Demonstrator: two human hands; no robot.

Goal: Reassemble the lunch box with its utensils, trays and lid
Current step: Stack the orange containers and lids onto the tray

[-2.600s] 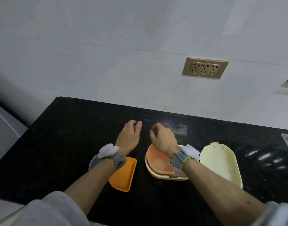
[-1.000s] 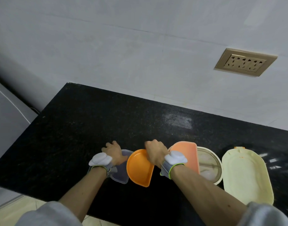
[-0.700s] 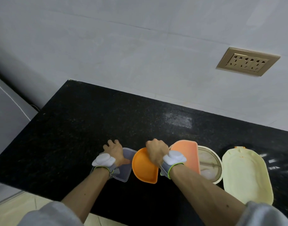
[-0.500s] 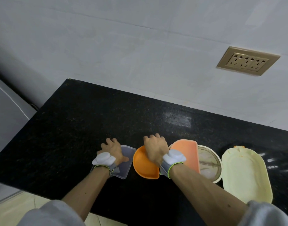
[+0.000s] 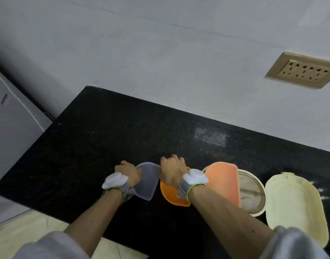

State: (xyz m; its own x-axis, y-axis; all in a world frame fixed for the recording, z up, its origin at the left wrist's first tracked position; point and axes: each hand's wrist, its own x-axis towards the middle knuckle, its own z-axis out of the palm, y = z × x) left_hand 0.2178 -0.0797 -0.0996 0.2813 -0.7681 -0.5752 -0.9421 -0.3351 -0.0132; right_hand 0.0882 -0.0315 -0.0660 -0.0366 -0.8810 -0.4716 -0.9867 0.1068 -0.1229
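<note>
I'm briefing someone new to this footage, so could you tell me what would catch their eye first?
The two hands near the counter's front edge: the left hand holds a clear lid, and the right hand grips an orange tray. To their right, the open lunch box and its cream lid stand out against the black countertop.

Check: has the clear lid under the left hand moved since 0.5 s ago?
Yes. The clear lid has shifted right, closing on the orange tray; judged against the black countertop's front edge, left hand carrying it.
</note>
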